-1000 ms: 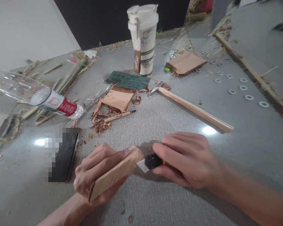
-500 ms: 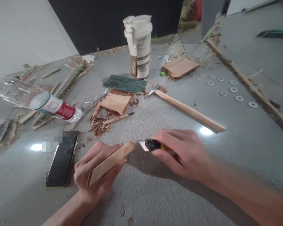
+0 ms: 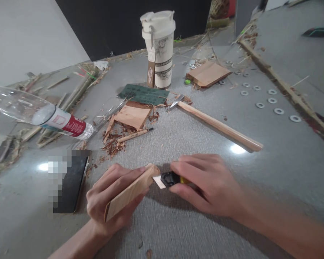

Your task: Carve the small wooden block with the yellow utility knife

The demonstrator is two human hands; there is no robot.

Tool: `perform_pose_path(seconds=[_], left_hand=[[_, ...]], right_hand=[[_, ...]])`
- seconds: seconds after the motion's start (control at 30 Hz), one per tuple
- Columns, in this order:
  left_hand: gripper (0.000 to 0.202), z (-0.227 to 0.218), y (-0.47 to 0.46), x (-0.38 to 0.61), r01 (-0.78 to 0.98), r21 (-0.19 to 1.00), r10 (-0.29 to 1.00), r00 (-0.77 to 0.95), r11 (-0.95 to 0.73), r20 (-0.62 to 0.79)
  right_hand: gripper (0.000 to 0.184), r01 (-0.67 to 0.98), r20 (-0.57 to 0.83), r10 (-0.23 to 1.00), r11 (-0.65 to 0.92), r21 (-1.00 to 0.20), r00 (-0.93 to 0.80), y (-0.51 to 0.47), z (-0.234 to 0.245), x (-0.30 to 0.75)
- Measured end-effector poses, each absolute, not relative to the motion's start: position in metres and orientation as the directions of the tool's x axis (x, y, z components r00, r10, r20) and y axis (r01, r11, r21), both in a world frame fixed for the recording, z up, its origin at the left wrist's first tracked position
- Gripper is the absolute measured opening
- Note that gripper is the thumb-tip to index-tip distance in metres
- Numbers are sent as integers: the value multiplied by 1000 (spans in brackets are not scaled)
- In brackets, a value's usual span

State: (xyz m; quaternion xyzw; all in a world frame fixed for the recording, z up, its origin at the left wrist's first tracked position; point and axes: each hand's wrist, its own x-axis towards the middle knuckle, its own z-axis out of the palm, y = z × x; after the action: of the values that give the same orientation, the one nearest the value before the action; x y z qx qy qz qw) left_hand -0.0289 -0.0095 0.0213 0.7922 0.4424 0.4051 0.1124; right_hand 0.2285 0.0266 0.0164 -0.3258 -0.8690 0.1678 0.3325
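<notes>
My left hand (image 3: 112,198) is wrapped round a flat, light wooden block (image 3: 131,192) and holds it slanted over the grey tabletop. My right hand (image 3: 207,183) grips a black and yellow utility knife (image 3: 170,178). Its short blade (image 3: 158,181) touches the far rounded end of the block. Both hands are low in the view, near the front edge of the table.
A black phone (image 3: 70,181) lies left of my left hand. Further back are wood shavings (image 3: 113,142), a pencil (image 3: 135,135), a wood piece (image 3: 131,117), green sandpaper (image 3: 143,94), a hammer (image 3: 216,124), a lidded cup (image 3: 159,48), a plastic bottle (image 3: 43,115) and several washers (image 3: 270,102).
The knife blade, clear of the block half a second ago, is back against the block's end. The block and both hands sit slightly lower in the view.
</notes>
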Motion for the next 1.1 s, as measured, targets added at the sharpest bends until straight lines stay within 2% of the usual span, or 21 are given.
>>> perform_pose_path(seconds=[0.2,0.5,0.77,0.93,1.1], left_hand=[[21,16,-7,-30,535,520,731,329,-665,597],[21,18,-9,-28,547,526,744,319,-651,587],[21,20,-7,-34,509,512,714,379,-692,589],[20,27,-9,-36,562,482,733,413,-672,540],[16,39,-6,-32,569,476,738,445,-671,507]], right_hand=[[39,450,483,658,750,-485,-577,28,17,229],[41,450,473,647,759,-470,-598,27,18,229],[47,440,483,616,786,-435,-622,28,21,230],[47,423,492,598,799,-428,-633,29,20,232],[47,428,527,555,832,-354,-643,30,21,233]])
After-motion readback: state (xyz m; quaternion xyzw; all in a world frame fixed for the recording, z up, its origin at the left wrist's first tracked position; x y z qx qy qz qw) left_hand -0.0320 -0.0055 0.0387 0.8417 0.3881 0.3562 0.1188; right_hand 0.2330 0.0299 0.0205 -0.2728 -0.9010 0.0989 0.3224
